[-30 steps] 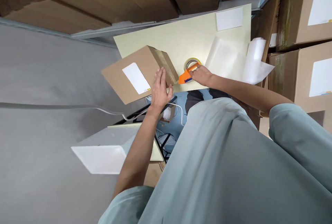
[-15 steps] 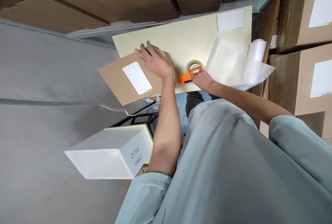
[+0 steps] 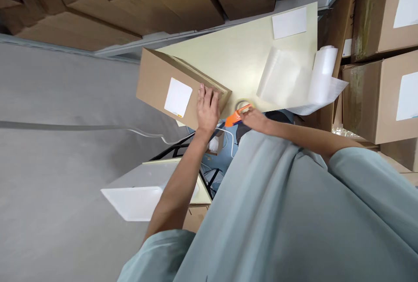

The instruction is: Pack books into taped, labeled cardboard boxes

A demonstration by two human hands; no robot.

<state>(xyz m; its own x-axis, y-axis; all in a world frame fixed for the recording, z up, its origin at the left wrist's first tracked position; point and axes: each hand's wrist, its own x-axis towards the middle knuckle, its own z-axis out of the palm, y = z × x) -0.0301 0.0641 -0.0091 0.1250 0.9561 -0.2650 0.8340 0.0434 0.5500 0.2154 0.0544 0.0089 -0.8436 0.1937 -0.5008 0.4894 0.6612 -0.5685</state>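
A cardboard box (image 3: 153, 75) with a white label (image 3: 178, 97) lies at an angle over the left end of the pale table (image 3: 241, 46). Across its near right part rests my left hand (image 3: 208, 108), fingers stretched out on the cardboard and not wrapped round it. My right hand (image 3: 255, 120) is closed around an orange tape dispenser (image 3: 232, 119), which carries a roll of tape (image 3: 241, 103). The dispenser is at the table's near edge, just right of the box's corner. Whether any tape touches the box cannot be made out.
A roll of clear wrap (image 3: 323, 73), partly unrolled, and a white sheet (image 3: 289, 23) lie on the table's right side. Stacked cartons (image 3: 365, 99) stand at the right, more cartons (image 3: 183, 7) along the back. A white bin (image 3: 133, 201) is at lower left.
The box has turned and its near right end has come closer to me. My left hand has moved towards me along it. My right hand and the tape dispenser have shifted slightly nearer.
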